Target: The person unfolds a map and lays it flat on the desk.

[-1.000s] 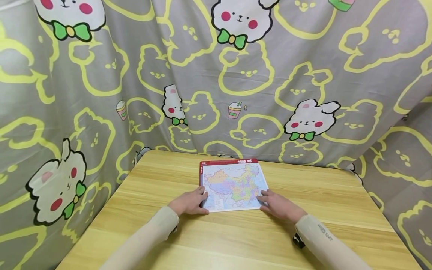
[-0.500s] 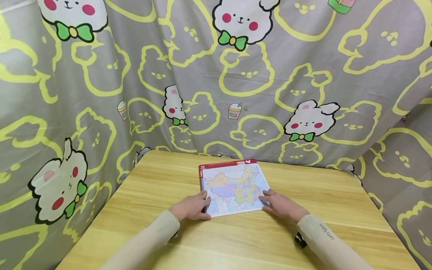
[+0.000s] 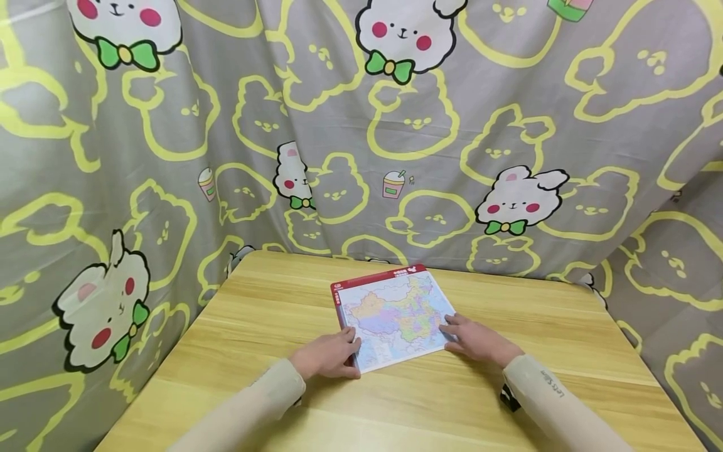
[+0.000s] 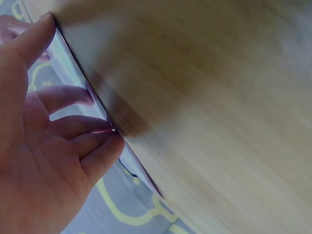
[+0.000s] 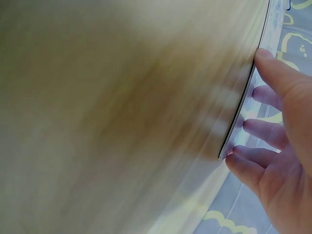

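A flat map board (image 3: 398, 317) with a red border along its top and left lies on the wooden table, turned slightly askew. It shows a colourful map of China. My left hand (image 3: 329, 355) is at its near left corner, fingertips on the left edge and thumb at the corner. At the near right corner, my right hand (image 3: 482, 341) touches the right edge, its fingertips over the surface. Seen from the left wrist, the fingers (image 4: 100, 156) are gently bent and spread along the thin edge. The right wrist view has the thumb (image 5: 273, 68) against the board's edge.
The wooden table (image 3: 542, 314) extends on all sides of the board. A grey curtain (image 3: 339, 125) with yellow outlines and white rabbit heads hangs behind the table and along both sides.
The map board has turned counterclockwise, its near left corner coming closer to me and rightward. Both hands have moved along with it, the left toward me and right, the right slightly rightward.
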`<action>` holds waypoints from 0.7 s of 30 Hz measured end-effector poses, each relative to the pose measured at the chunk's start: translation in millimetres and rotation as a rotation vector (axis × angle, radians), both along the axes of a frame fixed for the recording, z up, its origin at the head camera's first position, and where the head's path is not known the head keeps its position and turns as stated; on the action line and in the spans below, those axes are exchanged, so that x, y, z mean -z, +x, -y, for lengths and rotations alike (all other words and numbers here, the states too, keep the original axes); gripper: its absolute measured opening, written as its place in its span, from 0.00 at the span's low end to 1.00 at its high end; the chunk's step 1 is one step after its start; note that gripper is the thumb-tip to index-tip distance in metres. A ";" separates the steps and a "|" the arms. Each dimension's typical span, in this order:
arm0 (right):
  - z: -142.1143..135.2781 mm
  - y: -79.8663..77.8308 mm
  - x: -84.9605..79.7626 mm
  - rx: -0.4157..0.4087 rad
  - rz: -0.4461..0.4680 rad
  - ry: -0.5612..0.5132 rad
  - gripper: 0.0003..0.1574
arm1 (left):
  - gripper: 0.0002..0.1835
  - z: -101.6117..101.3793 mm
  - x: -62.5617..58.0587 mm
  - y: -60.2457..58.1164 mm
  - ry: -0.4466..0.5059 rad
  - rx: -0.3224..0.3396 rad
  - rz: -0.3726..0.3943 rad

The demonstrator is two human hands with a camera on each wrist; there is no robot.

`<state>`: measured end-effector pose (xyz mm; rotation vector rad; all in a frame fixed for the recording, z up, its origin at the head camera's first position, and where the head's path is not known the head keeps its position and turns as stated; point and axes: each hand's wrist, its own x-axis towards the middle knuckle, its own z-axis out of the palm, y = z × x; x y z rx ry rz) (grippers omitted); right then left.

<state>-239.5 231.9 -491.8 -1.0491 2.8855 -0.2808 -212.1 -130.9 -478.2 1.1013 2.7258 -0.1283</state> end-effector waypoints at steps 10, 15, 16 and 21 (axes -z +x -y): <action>-10.7 -4.5 1.2 -0.025 0.000 -0.016 0.30 | 0.41 -7.9 0.0 6.6 -0.016 0.031 -0.014; -15.3 -6.0 1.4 -0.025 0.022 -0.013 0.29 | 0.40 -11.7 0.6 10.1 -0.017 0.060 -0.027; -16.0 -6.1 1.2 -0.025 0.025 -0.013 0.29 | 0.40 -12.4 0.6 10.6 -0.016 0.065 -0.027; -18.9 -6.7 0.7 -0.021 0.025 -0.014 0.29 | 0.38 -15.8 -0.2 12.4 -0.013 0.092 -0.029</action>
